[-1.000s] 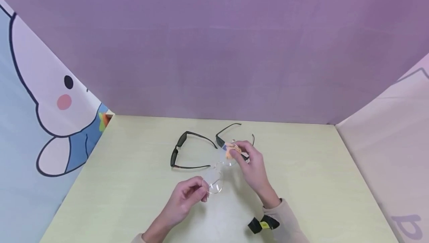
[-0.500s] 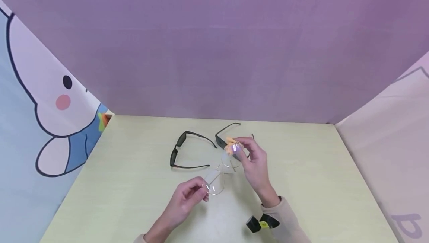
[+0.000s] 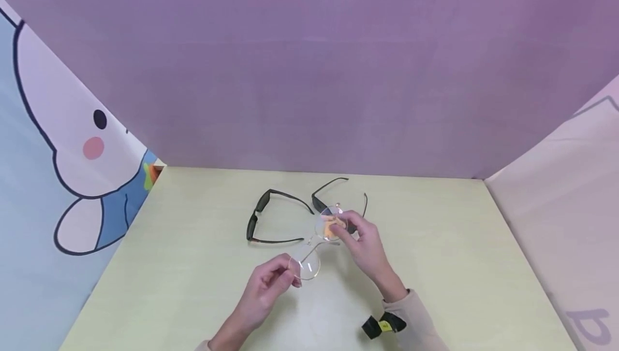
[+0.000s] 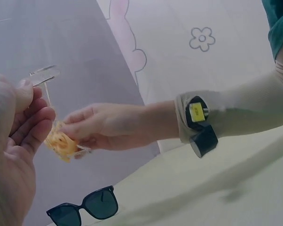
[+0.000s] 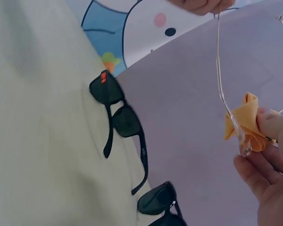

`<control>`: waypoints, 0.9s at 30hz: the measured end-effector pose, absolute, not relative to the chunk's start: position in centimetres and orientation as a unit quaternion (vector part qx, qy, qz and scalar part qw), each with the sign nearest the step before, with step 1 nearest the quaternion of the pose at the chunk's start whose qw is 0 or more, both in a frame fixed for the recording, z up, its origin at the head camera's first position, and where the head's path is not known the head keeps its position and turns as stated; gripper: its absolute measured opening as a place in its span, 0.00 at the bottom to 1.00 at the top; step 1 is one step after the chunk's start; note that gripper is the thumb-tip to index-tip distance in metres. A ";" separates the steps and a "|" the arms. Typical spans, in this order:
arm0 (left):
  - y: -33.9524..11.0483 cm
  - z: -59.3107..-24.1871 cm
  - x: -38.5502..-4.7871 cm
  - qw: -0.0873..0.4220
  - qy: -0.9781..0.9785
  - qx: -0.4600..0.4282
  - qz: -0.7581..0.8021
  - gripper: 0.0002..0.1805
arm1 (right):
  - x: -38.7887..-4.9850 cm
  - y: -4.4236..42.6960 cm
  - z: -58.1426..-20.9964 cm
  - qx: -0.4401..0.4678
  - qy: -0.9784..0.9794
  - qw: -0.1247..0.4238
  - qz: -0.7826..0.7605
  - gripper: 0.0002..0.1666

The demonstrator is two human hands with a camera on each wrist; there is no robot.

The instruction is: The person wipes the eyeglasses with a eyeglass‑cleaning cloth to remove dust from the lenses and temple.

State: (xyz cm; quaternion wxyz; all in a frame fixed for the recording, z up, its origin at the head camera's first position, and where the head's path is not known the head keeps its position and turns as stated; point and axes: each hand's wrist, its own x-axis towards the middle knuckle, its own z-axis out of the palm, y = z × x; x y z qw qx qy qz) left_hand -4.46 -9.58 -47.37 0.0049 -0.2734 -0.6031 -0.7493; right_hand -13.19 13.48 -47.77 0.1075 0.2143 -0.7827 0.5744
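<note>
Thin-rimmed clear eyeglasses are held above the table in the head view. My left hand pinches them at the rim of the near lens, between thumb and fingers. At the far lens my right hand pinches an orange-yellow cloth against the glass. The right wrist view shows the bunched cloth between thumb and fingers, beside the thin frame. In the left wrist view, the eyeglasses appear nearly edge-on, and the right hand is beyond the left fingers.
Black sunglasses lie with unfolded temples on the pale table, left of the hands. A second dark pair lies behind the right hand, partly hidden. A black device with a yellow label is strapped on the right sleeve.
The right hand and cloth shift up at the far lens, then back down. The eyeglasses tilt slightly along with this. The left hand keeps its pinch almost in place, and both sunglasses stay put.
</note>
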 end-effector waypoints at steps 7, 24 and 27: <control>-10.0 -47.5 -4.3 0.000 -0.629 -0.239 -0.740 0.08 | -13.2 14.7 -48.7 0.215 -0.802 0.098 0.548 0.11; -13.9 -47.0 -5.0 0.092 -0.653 -0.241 -0.712 0.12 | -12.3 16.3 -51.0 0.209 -0.822 0.119 0.517 0.13; -15.1 -47.0 -5.2 0.118 -0.658 -0.230 -0.707 0.13 | -12.1 16.6 -51.4 0.211 -0.822 0.118 0.515 0.13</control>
